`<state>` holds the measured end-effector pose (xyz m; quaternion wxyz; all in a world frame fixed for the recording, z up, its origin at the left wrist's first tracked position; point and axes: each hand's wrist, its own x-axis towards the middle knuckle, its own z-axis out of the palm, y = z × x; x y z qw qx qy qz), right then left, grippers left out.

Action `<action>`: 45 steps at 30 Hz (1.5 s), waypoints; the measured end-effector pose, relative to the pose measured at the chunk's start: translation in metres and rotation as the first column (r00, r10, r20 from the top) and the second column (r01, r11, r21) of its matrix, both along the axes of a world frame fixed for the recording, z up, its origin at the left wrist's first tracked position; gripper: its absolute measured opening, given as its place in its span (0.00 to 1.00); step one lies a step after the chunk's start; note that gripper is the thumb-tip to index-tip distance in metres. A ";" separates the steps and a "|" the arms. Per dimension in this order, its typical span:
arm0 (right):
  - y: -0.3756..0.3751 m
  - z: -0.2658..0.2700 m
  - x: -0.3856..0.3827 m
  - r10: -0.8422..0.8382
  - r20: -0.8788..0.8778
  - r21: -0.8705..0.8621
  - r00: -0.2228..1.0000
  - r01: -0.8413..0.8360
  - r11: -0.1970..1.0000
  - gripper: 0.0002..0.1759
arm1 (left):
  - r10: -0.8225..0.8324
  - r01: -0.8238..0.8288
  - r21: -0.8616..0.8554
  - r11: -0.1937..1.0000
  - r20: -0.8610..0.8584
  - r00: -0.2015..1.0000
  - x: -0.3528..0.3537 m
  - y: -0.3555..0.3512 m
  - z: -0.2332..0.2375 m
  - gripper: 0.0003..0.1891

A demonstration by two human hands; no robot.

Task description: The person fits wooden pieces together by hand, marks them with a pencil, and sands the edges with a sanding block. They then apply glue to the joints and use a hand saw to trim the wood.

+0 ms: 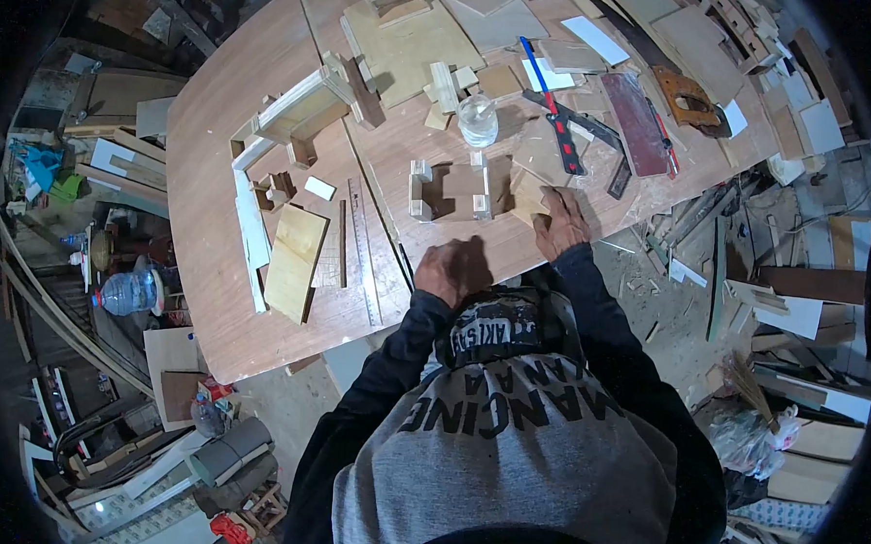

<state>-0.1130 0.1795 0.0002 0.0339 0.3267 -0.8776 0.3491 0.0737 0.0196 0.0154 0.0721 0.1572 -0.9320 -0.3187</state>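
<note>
Pale plywood piece (pixel 526 196) lies flat on the brown worktop (pixel 203 262), close to its near edge. The right hand (pixel 562 226) is on it, and the fingers (pixel 545 204) curl over its near right side and hold it, so the piece extends far-left from them. The left hand (pixel 452 270) rests nearer and to the left, curled; I cannot tell whether it holds anything. Just left of the piece sits a small open wooden frame (pixel 449 190), and farther off stands a clear glass tumbler (pixel 478 120).

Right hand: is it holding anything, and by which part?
The right hand appears to hold a small wood piece by its near edge. The left hand is fisted, contents unclear.
</note>
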 end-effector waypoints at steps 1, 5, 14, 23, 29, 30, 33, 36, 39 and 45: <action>0.005 -0.005 0.003 -0.011 -0.057 -0.003 0.998 0.011 1.000 0.24 | 0.225 -0.224 0.020 0.974 -0.075 0.972 0.005 0.004 0.003 0.20; 0.010 -0.019 0.012 0.035 0.172 -0.080 0.985 -0.021 0.997 0.20 | 0.472 -0.472 0.021 0.881 -0.083 0.877 0.007 -0.018 -0.011 0.22; -0.013 0.000 0.034 0.023 0.001 0.061 1.000 -0.023 0.998 0.20 | 0.496 -0.478 0.134 0.868 -0.226 0.838 -0.011 -0.044 -0.034 0.32; 0.004 -0.018 0.022 -0.065 0.101 -0.056 0.993 0.071 0.996 0.25 | 0.573 -0.490 0.348 0.799 -0.195 0.796 -0.015 -0.036 -0.019 0.33; 0.007 -0.012 0.023 0.002 -0.172 0.076 0.985 0.012 0.997 0.23 | 0.502 -0.458 0.226 0.860 -0.217 0.837 -0.012 -0.046 -0.009 0.28; 0.006 -0.012 0.024 -0.030 -0.151 0.176 0.988 0.057 0.983 0.22 | 0.514 -0.469 0.227 0.853 -0.218 0.830 -0.010 -0.049 -0.009 0.28; 0.006 -0.014 0.019 -0.048 -0.053 0.202 0.997 0.058 0.978 0.20 | 0.474 -0.442 0.191 0.877 -0.184 0.861 -0.008 -0.061 -0.008 0.24; -0.002 0.010 0.022 0.033 0.009 0.131 0.999 -0.034 0.991 0.19 | 0.405 -0.401 0.060 0.914 -0.196 0.893 -0.008 -0.070 -0.001 0.12; -0.008 0.022 0.023 0.103 -0.001 0.172 0.995 -0.101 0.980 0.18 | 0.446 -0.437 0.090 0.895 -0.141 0.884 -0.010 -0.069 0.003 0.11; -0.018 0.020 0.037 0.266 0.181 0.197 0.947 -0.300 0.933 0.13 | 0.459 -0.451 0.088 0.888 -0.126 0.879 -0.008 -0.073 -0.009 0.11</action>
